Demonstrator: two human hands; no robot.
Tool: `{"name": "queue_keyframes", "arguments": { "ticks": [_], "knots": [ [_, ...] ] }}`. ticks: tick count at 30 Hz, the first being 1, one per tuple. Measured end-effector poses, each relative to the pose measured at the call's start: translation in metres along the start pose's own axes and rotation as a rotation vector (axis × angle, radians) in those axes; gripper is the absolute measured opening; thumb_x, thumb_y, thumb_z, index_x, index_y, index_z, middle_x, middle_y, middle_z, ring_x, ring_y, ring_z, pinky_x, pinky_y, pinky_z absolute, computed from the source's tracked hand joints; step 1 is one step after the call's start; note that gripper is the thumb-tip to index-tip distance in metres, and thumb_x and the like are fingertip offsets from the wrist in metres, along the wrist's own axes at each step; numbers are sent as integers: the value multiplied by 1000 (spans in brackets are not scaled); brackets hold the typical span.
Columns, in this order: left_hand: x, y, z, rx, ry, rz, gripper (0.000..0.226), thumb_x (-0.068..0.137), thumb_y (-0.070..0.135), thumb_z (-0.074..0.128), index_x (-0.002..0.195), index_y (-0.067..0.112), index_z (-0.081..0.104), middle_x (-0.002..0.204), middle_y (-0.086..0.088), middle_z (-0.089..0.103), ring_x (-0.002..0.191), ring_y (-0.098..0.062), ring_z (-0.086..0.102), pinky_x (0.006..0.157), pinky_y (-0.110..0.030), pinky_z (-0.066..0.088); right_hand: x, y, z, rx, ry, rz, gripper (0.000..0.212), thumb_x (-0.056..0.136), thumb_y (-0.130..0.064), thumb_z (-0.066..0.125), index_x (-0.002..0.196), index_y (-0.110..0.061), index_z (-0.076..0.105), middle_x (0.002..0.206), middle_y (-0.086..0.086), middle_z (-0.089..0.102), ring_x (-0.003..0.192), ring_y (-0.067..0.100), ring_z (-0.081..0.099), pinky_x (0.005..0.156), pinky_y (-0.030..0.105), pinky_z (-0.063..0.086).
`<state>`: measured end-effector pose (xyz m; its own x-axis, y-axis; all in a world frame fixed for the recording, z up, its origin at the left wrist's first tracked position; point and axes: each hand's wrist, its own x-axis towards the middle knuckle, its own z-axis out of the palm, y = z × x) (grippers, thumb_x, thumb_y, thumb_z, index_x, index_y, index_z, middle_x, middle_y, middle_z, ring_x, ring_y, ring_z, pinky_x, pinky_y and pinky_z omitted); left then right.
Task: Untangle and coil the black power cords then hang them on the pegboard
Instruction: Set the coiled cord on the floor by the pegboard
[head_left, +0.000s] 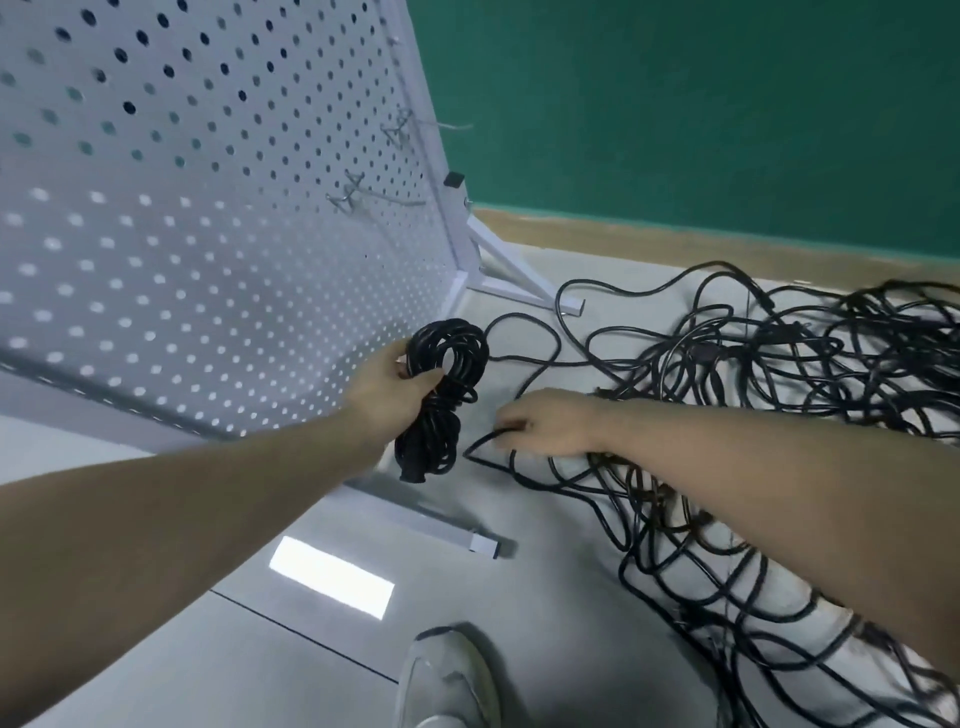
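My left hand (387, 387) grips a coiled black power cord (441, 395) around its middle, held upright in front of the lower right corner of the white pegboard (208, 234). A plug end hangs at the bottom of the coil. My right hand (545, 423) pinches a loose strand of black cord just right of the coil, low over the floor. A large tangle of black cords (779, 395) spreads across the floor to the right and under my right forearm. Two metal hooks (363, 195) stick out of the pegboard near its right edge.
The pegboard stands on white metal feet (524, 283), one bar (441, 525) running along the floor toward me. A green wall (701, 104) with a tan baseboard lies behind. My shoe (447, 680) shows at the bottom, on grey floor tiles.
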<state>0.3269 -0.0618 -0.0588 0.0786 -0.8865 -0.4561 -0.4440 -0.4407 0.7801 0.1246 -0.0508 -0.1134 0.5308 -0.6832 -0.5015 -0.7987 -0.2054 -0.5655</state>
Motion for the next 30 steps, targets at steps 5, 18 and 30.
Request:
{"name": "queue_keyframes", "arguments": {
  "ticks": [5,18,30],
  "knots": [
    [25,-4,14,100,-126,-67,35,96,13,70,124,25,53,105,-13,69,100,-34,71,94,-48,58,-52,43,-26,4,102,87,34,102,-47,52,105,-17,67,94,-7,64,92,16,58,78,27,43],
    [14,25,50,742,-410,200,68,94,6,59,153,28,35,145,-3,51,113,-26,61,92,-37,55,-140,31,-46,-80,286,68,34,103,-47,49,120,-24,68,119,-2,66,109,19,61,98,32,47],
    [-123,109,73,788,-674,727,49,106,28,53,154,26,40,147,14,49,127,1,45,101,-7,31,-275,-36,-74,33,612,75,20,98,-42,59,86,-26,63,80,-7,65,70,3,54,70,25,44]
  ]
}}
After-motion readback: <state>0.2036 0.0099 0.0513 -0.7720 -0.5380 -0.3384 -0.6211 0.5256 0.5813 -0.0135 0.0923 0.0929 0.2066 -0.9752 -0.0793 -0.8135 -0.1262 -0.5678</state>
